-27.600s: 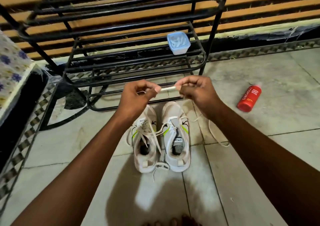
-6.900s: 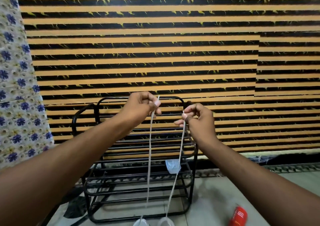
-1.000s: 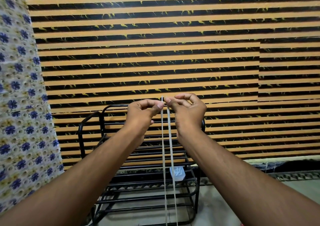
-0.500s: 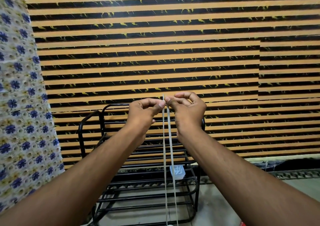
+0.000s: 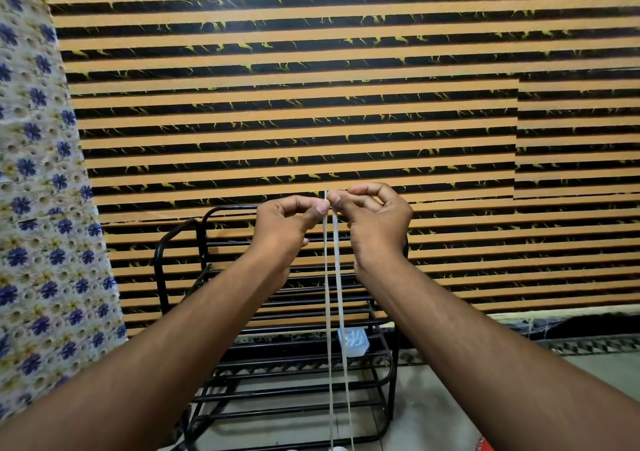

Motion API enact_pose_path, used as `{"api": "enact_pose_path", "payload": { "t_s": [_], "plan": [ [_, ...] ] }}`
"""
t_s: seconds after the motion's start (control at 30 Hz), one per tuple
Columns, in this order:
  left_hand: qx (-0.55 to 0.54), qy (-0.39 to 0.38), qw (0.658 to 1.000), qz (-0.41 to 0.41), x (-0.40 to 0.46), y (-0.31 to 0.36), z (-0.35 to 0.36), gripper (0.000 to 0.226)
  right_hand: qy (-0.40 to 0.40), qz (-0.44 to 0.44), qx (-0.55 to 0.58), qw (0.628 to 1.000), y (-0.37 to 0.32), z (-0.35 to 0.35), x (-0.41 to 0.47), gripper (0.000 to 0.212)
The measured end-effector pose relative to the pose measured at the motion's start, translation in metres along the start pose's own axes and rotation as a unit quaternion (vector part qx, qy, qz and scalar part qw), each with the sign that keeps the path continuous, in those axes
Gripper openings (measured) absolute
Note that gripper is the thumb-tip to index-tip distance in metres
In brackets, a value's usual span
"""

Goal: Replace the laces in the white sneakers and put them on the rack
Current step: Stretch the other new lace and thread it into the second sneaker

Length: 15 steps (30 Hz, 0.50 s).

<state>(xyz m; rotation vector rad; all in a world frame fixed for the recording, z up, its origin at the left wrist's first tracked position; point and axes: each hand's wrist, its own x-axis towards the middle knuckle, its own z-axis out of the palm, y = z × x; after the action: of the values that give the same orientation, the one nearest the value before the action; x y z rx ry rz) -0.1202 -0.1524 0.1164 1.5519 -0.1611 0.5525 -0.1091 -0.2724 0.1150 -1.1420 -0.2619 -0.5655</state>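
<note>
right, both hands up at chest height, close together. left hand pinches one end of the lace btwn thumb & forefinger; right hand pinches the other end the same way, other fingers curled loose. the two tips sit side by side, nearly level, just under the fingertips.

from there the lace drops as two near-parallel strands, long axis vertical, straight down btwn the forearms & out the bottom edge. so the sneakers must be directly below the hands; only a sliver of white shows at the bottom edge, can't tell if that's a shoe. neither hand is nearer really, each has its own strand, left strand a touch left of the right one.

my read: ends being evened up w/ the lace pulled taut before lacing goes on, so task is early-to-mid.

behind the strands: black rack, w/ a small clear tub on a shelf. striped orange/black wall beyond, floral cloth at left, bit of red bottom right.
</note>
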Motion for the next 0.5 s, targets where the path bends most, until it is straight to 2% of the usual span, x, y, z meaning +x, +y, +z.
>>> {"api": "enact_pose_path", "payload": {
  "t_s": [0.5],
  "plan": [
    [-0.005, 0.005, 1.0, -0.006, 0.0018, -0.003, -0.0012, 0.005, 0.015, 0.012, 0.022, 1.0, 0.0005, -0.0005, 0.0031, 0.027]
  ]
}}
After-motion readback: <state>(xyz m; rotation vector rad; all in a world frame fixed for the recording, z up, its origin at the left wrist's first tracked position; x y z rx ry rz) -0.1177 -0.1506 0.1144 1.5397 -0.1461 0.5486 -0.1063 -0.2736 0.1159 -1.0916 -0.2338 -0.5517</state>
